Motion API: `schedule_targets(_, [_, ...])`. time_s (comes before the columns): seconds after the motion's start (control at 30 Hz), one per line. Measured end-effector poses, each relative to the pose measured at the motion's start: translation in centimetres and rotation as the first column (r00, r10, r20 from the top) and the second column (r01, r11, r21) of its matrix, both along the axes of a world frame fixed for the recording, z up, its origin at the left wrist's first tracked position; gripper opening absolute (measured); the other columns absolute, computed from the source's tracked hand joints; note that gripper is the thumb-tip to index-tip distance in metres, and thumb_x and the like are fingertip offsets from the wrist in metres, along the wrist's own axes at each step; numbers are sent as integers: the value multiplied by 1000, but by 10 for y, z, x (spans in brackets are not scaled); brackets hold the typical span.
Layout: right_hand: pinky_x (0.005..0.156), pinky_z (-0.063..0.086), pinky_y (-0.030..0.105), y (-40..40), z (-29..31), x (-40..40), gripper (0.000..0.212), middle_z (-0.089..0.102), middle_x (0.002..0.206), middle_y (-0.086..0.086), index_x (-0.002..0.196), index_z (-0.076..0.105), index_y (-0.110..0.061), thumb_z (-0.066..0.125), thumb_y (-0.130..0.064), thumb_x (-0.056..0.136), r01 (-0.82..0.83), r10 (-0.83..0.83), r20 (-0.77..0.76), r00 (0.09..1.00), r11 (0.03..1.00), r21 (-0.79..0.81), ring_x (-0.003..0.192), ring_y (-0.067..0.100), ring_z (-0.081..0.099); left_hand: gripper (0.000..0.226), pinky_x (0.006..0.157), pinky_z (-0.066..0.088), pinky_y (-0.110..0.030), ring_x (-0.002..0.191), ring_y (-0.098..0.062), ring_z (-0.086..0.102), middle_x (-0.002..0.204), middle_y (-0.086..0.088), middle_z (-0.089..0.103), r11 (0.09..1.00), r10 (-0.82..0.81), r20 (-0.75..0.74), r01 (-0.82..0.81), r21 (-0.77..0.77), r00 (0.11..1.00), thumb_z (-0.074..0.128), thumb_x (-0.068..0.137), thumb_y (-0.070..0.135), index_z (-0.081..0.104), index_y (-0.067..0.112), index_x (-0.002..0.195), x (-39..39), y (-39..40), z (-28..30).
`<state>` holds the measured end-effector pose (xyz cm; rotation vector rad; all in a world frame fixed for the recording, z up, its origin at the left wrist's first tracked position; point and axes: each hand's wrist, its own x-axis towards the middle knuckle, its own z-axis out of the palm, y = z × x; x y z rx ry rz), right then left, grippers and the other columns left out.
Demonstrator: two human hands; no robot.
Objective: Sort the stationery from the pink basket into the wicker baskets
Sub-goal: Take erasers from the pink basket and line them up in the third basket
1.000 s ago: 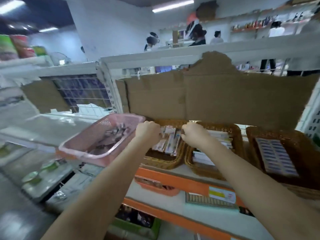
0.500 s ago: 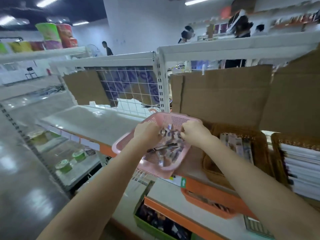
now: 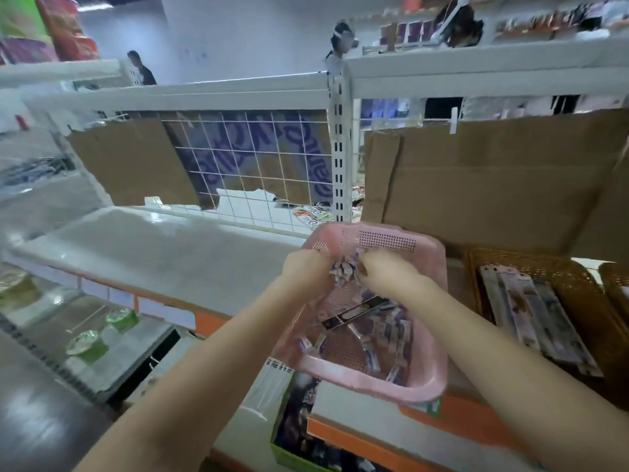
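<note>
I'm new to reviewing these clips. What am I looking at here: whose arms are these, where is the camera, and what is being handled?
There is no machine. A person wears one wide-angle camera on the head, so you see their bare arms from above. The left hand and right hand both reach into a pink basket on a shop shelf, gathering small stationery packets between them. More packets and a dark flat item lie loose in it. To the right stands a wicker basket holding long flat packs. Blur hides the exact grip.

pink basket (image 3: 427, 386), perforated dot-grid walls | small packets (image 3: 391, 330) under the fingers: purple-and-white | wicker basket (image 3: 531, 264) right of fingers: brown weave | shelf edge (image 3: 452, 419): orange
</note>
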<state>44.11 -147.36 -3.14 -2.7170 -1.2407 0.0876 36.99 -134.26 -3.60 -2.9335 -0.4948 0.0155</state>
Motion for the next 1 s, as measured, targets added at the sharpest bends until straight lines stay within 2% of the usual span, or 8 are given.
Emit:
schedule_targets(0.1, [58,41,29,2,2,-10,16,58,92,6,100,59,-11,49,-20,93,67,-68,3,998,997,49,76,22,52,15,66,45,-32,93,-24,61,100,-4,63,999,-50,-67,51,9,997,61,87,24,63,14,99,11,11,-3])
schedule_targets(0.2, [72,49,36,-3,5,-30,23,56,96,6,103,60,-10,46,-26,94,136,-141,45,989,986,92,90,27,56,28,78,49,-33,104,-26,59,112,-8,62,990,-144,-103,143,-14,984,58,91,27,61,11,114,23,18,-10])
schedule_targets(0.33, [76,48,36,-18,3,-71,23,55,96,2,100,60,-12,46,-30,95,236,-256,78,964,951,202,93,22,55,34,91,45,-32,115,-26,54,124,-10,57,980,-192,-141,184,-70,971,50,96,25,56,6,123,39,24,-18])
schedule_targets(0.5, [74,40,26,-44,-18,-127,23,55,94,-6,101,62,-19,47,-34,96,352,-368,17,930,900,259,92,13,52,26,74,44,-27,98,-24,58,108,-6,59,963,-183,-10,177,-205,983,46,95,17,58,4,115,48,24,-33])
schedule_targets(0.67, [60,34,18,-62,-32,-155,26,53,82,-10,89,61,-20,43,-36,98,405,-415,-51,908,843,353,76,6,51,49,76,57,-35,92,-27,62,106,-10,57,915,-251,96,268,-302,963,53,89,7,37,8,135,58,27,-42])
schedule_targets(0.83, [58,33,15,-63,-35,-158,29,53,81,-10,87,58,-22,37,-38,99,364,-391,-5,920,852,375,73,5,49,54,58,52,-28,80,-23,61,98,-10,57,872,-248,69,253,-419,966,66,84,31,43,6,126,80,30,-48])
schedule_targets(0.93, [55,32,11,-62,-35,-157,27,49,76,-12,83,55,-25,36,-36,99,357,-385,-1,923,857,371,70,3,46,58,73,56,-33,90,-26,61,109,-10,58,822,-199,111,228,-522,974,65,82,43,48,10,126,94,27,-56])
schedule_targets(1.0, [50,31,8,-59,-34,-157,26,50,68,-13,74,57,-22,46,-29,96,370,-399,22,917,867,335,61,1,48,75,91,51,-42,109,-33,55,128,-16,51,854,-169,83,189,-485,982,60,81,58,41,10,134,104,22,-62])
